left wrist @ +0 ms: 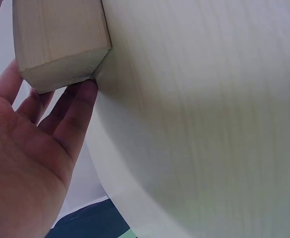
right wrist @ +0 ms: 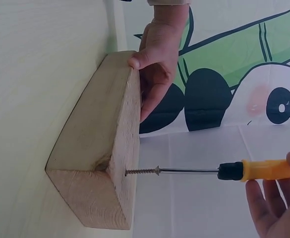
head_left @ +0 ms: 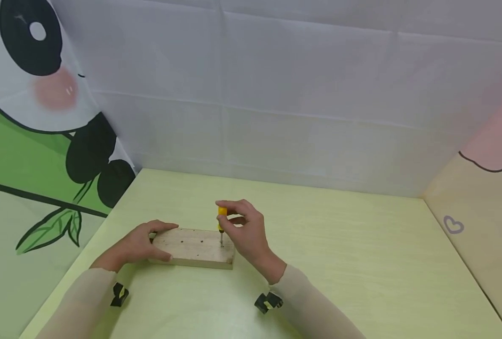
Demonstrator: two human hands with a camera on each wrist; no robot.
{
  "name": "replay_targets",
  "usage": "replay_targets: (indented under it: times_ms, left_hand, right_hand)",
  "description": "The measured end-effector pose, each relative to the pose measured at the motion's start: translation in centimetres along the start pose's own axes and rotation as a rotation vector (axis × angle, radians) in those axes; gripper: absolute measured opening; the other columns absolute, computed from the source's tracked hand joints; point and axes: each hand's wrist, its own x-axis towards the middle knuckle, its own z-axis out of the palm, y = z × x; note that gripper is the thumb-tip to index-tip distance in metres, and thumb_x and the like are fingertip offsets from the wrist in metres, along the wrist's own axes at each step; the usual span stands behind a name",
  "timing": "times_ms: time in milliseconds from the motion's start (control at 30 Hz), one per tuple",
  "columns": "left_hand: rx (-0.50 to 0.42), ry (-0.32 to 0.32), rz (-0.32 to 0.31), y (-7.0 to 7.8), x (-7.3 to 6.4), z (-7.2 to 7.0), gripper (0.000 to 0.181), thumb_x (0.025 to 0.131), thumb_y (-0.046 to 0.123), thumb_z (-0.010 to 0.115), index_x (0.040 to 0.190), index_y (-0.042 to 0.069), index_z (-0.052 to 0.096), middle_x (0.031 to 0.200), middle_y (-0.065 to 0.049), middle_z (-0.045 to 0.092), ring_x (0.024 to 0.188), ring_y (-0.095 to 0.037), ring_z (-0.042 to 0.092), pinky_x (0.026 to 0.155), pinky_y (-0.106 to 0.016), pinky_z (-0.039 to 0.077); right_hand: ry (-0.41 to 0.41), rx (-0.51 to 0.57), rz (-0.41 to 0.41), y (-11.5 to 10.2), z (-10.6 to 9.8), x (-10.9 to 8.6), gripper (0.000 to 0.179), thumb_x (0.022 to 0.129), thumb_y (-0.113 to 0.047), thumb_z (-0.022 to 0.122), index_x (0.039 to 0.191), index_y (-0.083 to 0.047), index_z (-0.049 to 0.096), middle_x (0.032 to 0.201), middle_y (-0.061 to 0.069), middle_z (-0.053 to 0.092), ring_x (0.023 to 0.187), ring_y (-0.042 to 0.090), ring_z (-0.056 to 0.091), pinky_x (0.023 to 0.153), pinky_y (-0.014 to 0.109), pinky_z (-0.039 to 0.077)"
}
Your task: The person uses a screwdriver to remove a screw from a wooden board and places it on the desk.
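A pale wooden block (head_left: 187,249) lies flat on the table, with several small dark holes in its top. My left hand (head_left: 145,242) grips its left end, thumb at the near edge and fingers at the far side; the left wrist view shows fingers against the block's end (left wrist: 65,69). My right hand (head_left: 246,230) pinches the yellow handle of a screwdriver (right wrist: 268,170), held upright above the block's right part. The screwdriver's tip meets the head of a screw (right wrist: 144,171). That screw stands upright with its point at the wood and most of its thread showing.
The light yellow-green table (head_left: 339,254) extends well to the right of the block. A whitish cloth (head_left: 301,94) hangs behind it. Cartoon-printed panels stand at the left (head_left: 43,155) and right (head_left: 483,212). Dark straps with cameras (head_left: 269,302) sit at both wrists.
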Motion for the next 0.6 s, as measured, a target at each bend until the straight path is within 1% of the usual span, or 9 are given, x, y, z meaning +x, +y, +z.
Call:
replay_targets:
  times_ms: [67, 167, 233, 300, 433, 533, 600]
  left_hand:
    - [0.000, -0.001, 0.000, 0.1, 0.0, 0.0, 0.086, 0.059, 0.040, 0.090, 0.135, 0.018, 0.056, 0.138, -0.017, 0.051, 0.115, -0.032, 0.050, 0.088, -0.043, 0.044]
    - [-0.004, 0.000, -0.007, 0.2, 0.1, 0.1, 0.086, 0.059, 0.040, 0.089, 0.135, 0.019, 0.056, 0.138, -0.017, 0.051, 0.116, -0.033, 0.050, 0.089, -0.046, 0.044]
    - [-0.005, 0.002, -0.012, 0.3, 0.1, 0.2, 0.085, 0.060, 0.041, 0.089, 0.135, 0.019, 0.056, 0.139, -0.017, 0.051, 0.117, -0.034, 0.049, 0.091, -0.049, 0.044]
    - [-0.009, 0.006, -0.018, 0.3, 0.2, 0.3, 0.085, 0.059, 0.041, 0.089, 0.135, 0.019, 0.056, 0.139, -0.017, 0.051, 0.119, -0.036, 0.049, 0.093, -0.052, 0.044]
    - [-0.012, 0.011, -0.022, 0.5, 0.2, 0.4, 0.086, 0.060, 0.041, 0.089, 0.135, 0.019, 0.056, 0.140, -0.018, 0.050, 0.123, -0.038, 0.047, 0.096, -0.056, 0.042]
    - [-0.006, 0.018, -0.016, 0.6, 0.3, 0.4, 0.085, 0.060, 0.040, 0.089, 0.135, 0.019, 0.056, 0.140, -0.018, 0.051, 0.122, -0.037, 0.048, 0.095, -0.054, 0.043]
    - [-0.001, 0.024, -0.011, 0.7, 0.3, 0.4, 0.085, 0.060, 0.040, 0.089, 0.135, 0.019, 0.056, 0.139, -0.017, 0.051, 0.121, -0.036, 0.049, 0.094, -0.052, 0.043]
  right_hand:
    - [-0.007, -0.027, 0.007, -0.1, 0.0, 0.0, 0.028, 0.089, -0.003, 0.065, 0.116, -0.009, 0.070, 0.100, 0.009, 0.068, 0.090, 0.021, 0.067, 0.074, 0.033, 0.058]
    - [-0.018, -0.039, 0.021, -0.1, -0.1, 0.1, 0.029, 0.090, 0.000, 0.062, 0.118, -0.005, 0.068, 0.105, 0.012, 0.069, 0.093, 0.025, 0.066, 0.075, 0.036, 0.058]
    - [-0.025, -0.032, 0.024, -0.1, -0.2, 0.1, 0.029, 0.088, 0.001, 0.064, 0.117, -0.003, 0.068, 0.108, 0.015, 0.068, 0.093, 0.029, 0.066, 0.075, 0.038, 0.058]
    - [-0.026, -0.025, 0.026, -0.1, -0.3, 0.2, 0.029, 0.087, 0.001, 0.066, 0.115, -0.002, 0.068, 0.106, 0.017, 0.066, 0.092, 0.031, 0.066, 0.074, 0.040, 0.058]
    - [-0.019, -0.016, 0.033, 0.0, -0.6, 0.4, 0.028, 0.084, -0.002, 0.071, 0.112, -0.006, 0.071, 0.097, 0.013, 0.062, 0.088, 0.028, 0.067, 0.073, 0.037, 0.058]
    - [-0.021, -0.005, 0.017, 0.1, -0.9, 0.6, 0.027, 0.086, -0.004, 0.070, 0.113, -0.010, 0.071, 0.094, 0.010, 0.063, 0.087, 0.023, 0.067, 0.073, 0.036, 0.058]
    - [-0.033, -0.007, 0.006, 0.2, -1.0, 0.7, 0.028, 0.088, -0.004, 0.068, 0.115, -0.010, 0.070, 0.096, 0.009, 0.064, 0.089, 0.022, 0.066, 0.073, 0.035, 0.058]
